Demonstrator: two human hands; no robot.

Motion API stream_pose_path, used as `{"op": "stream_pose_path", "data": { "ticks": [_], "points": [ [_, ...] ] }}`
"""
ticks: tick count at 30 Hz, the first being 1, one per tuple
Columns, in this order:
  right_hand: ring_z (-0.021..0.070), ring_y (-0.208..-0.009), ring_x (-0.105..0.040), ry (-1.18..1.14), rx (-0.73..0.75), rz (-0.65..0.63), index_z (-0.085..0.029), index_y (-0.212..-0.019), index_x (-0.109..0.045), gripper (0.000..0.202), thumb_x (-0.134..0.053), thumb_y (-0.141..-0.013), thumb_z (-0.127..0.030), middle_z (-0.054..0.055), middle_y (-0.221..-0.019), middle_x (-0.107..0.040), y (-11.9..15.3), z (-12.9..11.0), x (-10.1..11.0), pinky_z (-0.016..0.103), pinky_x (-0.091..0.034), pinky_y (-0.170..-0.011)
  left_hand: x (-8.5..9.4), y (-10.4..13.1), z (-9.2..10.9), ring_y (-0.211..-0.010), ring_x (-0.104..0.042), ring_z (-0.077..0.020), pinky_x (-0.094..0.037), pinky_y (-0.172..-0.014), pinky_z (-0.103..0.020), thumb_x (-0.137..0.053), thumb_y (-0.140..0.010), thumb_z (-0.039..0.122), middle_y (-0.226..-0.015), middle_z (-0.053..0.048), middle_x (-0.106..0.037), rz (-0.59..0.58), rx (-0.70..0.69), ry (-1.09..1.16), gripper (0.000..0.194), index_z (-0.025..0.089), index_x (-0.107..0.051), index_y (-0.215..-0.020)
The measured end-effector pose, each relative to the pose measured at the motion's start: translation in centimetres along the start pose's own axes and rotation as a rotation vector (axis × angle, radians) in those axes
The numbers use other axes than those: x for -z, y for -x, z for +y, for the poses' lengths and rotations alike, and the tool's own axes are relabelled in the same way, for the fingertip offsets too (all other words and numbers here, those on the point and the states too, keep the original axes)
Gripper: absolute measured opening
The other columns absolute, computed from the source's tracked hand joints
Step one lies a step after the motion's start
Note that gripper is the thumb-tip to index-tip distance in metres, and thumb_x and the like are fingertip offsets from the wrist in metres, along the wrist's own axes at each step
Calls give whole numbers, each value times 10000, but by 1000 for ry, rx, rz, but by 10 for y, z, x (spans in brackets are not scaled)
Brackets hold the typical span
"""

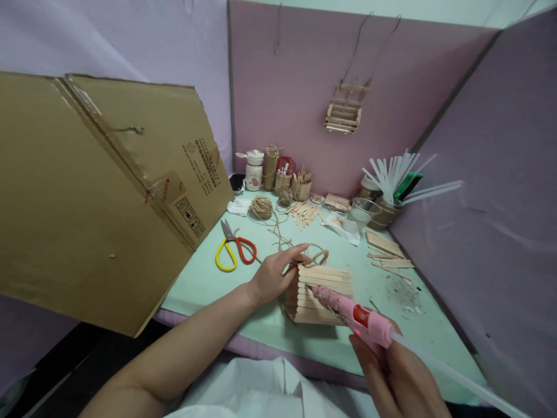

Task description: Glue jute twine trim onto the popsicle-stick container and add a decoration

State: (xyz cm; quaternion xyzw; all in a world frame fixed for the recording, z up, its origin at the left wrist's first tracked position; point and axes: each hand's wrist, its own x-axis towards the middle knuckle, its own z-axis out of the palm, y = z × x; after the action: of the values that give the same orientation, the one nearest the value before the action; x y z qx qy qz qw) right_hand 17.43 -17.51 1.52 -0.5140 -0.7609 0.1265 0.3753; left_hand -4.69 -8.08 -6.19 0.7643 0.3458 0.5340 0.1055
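Note:
A box of craft sticks (324,276) lies on its side near the table's front edge, its rounded stick ends facing left. My left hand (274,276) is closed on its left upper edge, the index finger reaching over the top; the fingertips are partly hidden. Jute twine (319,255) loops behind the box and trails towards the back. In my right hand (395,371) is a pink hot glue gun (352,313), a white glue stick coming out of its rear. The gun's nozzle points at the box's upper left sticks, touching or just above them; I cannot tell which.
Scissors (235,249) with red and yellow handles lie left of my hand. A twine ball (261,207), loose craft sticks (303,213) and a white bottle (254,171) stand behind. A cardboard sheet (108,203) leans left; a pot of glue sticks (385,213) stands right.

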Motion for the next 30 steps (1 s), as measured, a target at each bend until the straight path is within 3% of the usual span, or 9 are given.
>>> {"op": "stream_pose_path", "data": {
  "ticks": [7, 14, 20, 26, 30],
  "points": [
    [281, -832, -701, 50, 57, -70, -299, -851, -680, 212, -504, -856, -417, 50, -714, -694, 1, 5, 1, 347, -585, -709, 0, 0, 0, -991, -671, -133, -512, -941, -319, -470, -817, 18, -1056, -16, -727, -13, 24, 18, 625, 263, -404, -1388],
    [262, -865, -700, 26, 47, -133, -297, -1009, -666, 270, -442, -888, -387, 47, -835, -715, 1, 2, 3, 352, -582, -776, 0, 1, -1, -1015, -664, -142, -502, -966, -338, -463, -814, 25, -1073, -21, -722, -26, 42, 7, 626, 260, -404, -1391],
    [256, -781, -703, 102, 69, -136, -291, -821, -642, 223, -473, -876, -427, 38, -676, -684, 7, 14, 2, 318, -576, -690, 0, 1, -1, -994, -667, -136, -510, -947, -324, -467, -808, 19, -1054, -21, -725, -7, 41, 32, 618, 257, -422, -1377],
    [244, -888, -705, 115, 118, -182, -232, -1012, -636, 265, -472, -895, -405, 92, -969, -728, 6, 16, 2, 296, -567, -718, 0, 2, -1, -1009, -663, -138, -499, -965, -337, -465, -800, 16, -1064, -20, -722, -20, 64, 38, 626, 256, -425, -1376],
    [247, -833, -707, 70, 105, -207, -237, -1006, -658, 287, -468, -898, -424, 98, -909, -734, 5, 16, 4, 295, -568, -674, 0, 1, -1, -1002, -665, -140, -500, -965, -348, -456, -794, 6, -1061, -25, -723, -21, 61, 45, 636, 253, -423, -1379]
  ]
}}
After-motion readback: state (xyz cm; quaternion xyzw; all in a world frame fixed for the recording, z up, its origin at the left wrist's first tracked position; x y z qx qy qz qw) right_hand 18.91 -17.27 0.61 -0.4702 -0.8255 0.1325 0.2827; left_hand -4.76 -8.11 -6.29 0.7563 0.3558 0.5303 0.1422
